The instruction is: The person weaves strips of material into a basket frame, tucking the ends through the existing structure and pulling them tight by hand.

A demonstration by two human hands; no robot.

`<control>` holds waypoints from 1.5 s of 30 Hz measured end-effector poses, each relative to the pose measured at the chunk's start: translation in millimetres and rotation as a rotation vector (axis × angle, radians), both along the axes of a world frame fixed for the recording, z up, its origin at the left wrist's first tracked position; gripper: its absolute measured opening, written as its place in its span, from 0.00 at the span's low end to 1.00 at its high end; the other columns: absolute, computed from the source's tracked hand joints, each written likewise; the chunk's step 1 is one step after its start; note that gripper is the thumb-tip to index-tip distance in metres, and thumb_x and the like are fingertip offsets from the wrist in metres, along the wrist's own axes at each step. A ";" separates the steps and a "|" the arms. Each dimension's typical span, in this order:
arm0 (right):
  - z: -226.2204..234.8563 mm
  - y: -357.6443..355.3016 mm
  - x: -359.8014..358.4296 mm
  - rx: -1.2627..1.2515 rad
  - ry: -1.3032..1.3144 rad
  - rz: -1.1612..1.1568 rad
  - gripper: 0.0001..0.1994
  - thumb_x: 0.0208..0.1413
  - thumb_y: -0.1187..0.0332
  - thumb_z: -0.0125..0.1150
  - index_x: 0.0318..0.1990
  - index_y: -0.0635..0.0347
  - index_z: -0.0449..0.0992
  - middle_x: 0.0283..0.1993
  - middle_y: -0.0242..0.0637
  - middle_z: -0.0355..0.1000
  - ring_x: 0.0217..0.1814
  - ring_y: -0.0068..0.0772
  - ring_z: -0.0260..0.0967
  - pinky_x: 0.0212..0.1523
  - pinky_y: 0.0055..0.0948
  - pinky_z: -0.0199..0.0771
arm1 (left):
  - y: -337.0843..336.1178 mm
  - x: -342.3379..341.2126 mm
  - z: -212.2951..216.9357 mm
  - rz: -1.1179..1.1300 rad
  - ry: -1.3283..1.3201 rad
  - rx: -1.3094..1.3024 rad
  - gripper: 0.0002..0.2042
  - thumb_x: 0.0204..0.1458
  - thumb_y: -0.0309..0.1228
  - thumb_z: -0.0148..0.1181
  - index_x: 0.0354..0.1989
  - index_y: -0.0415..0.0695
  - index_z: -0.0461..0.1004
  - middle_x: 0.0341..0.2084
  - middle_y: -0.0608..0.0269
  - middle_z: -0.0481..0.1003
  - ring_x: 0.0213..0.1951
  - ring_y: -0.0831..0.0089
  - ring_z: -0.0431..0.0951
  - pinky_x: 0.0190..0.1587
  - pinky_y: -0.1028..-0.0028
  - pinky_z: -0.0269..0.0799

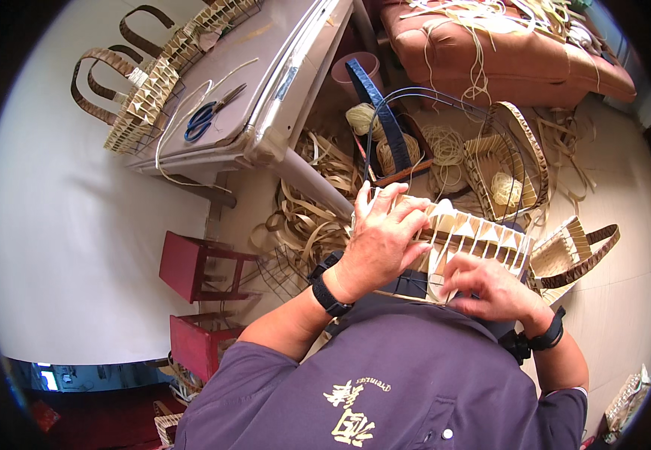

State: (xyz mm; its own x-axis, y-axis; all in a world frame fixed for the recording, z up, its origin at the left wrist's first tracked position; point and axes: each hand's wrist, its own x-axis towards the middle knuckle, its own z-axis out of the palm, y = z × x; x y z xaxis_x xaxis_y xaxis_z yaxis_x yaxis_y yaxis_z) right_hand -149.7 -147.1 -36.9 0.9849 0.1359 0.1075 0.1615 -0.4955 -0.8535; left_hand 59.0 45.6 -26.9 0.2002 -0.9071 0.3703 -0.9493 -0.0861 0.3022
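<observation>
A half-woven basket [483, 234] with a dark wire frame and pale strips wrapped over its side lies across my lap. Its thin dark wire handle arches up beyond it. My left hand [387, 236] grips the basket's left end, fingers bent over the upper edge. At the near edge, my right hand [490, 286] is closed, its fingers curled and slightly blurred by motion. Beside its fingertips a pale strip [436, 262] makes a narrow loop; whether those fingers pinch it is hidden.
Blue-handled scissors [201, 121] and baskets with brown handles [141, 96] are on the table [265, 56] at upper left. Loose strips [310, 199] cover the floor beneath. Red stools [183, 266] stand at left. Another basket [562, 255] sits right of my work; a padded seat [475, 52] is beyond.
</observation>
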 end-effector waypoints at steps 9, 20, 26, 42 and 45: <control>1.4 9.6 -8.0 -0.021 0.092 0.110 0.24 0.65 0.70 0.70 0.68 0.50 0.80 0.43 0.42 0.76 0.41 0.48 0.80 0.42 0.44 0.81 | -5.6 5.6 -1.1 0.009 0.013 0.017 0.21 0.56 0.42 0.79 0.57 0.54 0.83 0.66 0.67 0.78 0.75 0.51 0.68 0.76 0.27 0.53; 35.4 -21.2 3.9 -0.084 -0.114 -0.254 0.17 0.52 0.76 0.72 0.51 0.56 0.86 0.55 0.41 0.83 0.51 0.52 0.84 0.52 0.44 0.86 | -3.5 -4.8 6.9 0.024 -0.219 0.088 0.24 0.58 0.41 0.76 0.65 0.60 0.83 0.66 0.67 0.75 0.73 0.52 0.70 0.78 0.22 0.48; -1.3 -38.3 43.9 -0.263 -0.288 -0.279 0.14 0.50 0.78 0.78 0.45 0.58 0.83 0.55 0.41 0.80 0.55 0.51 0.82 0.53 0.42 0.84 | -9.8 -2.5 -4.2 -0.102 -0.033 0.079 0.26 0.58 0.28 0.69 0.67 0.52 0.79 0.67 0.57 0.75 0.74 0.45 0.70 0.80 0.29 0.50; -12.8 -37.3 50.0 -0.261 -0.394 -0.422 0.07 0.58 0.82 0.62 0.41 0.61 0.75 0.39 0.47 0.75 0.37 0.61 0.77 0.39 0.51 0.80 | -6.6 -7.5 17.8 -0.243 -0.088 0.220 0.27 0.42 0.33 0.71 0.58 0.51 0.84 0.71 0.60 0.74 0.79 0.36 0.61 0.80 0.21 0.42; -27.2 -34.9 47.5 0.018 -0.298 -0.686 0.06 0.62 0.81 0.64 0.43 0.62 0.73 0.34 0.45 0.72 0.32 0.49 0.73 0.35 0.41 0.75 | -6.2 -8.1 20.2 -0.254 -0.068 0.250 0.26 0.43 0.35 0.73 0.56 0.51 0.84 0.72 0.60 0.72 0.80 0.36 0.59 0.80 0.20 0.40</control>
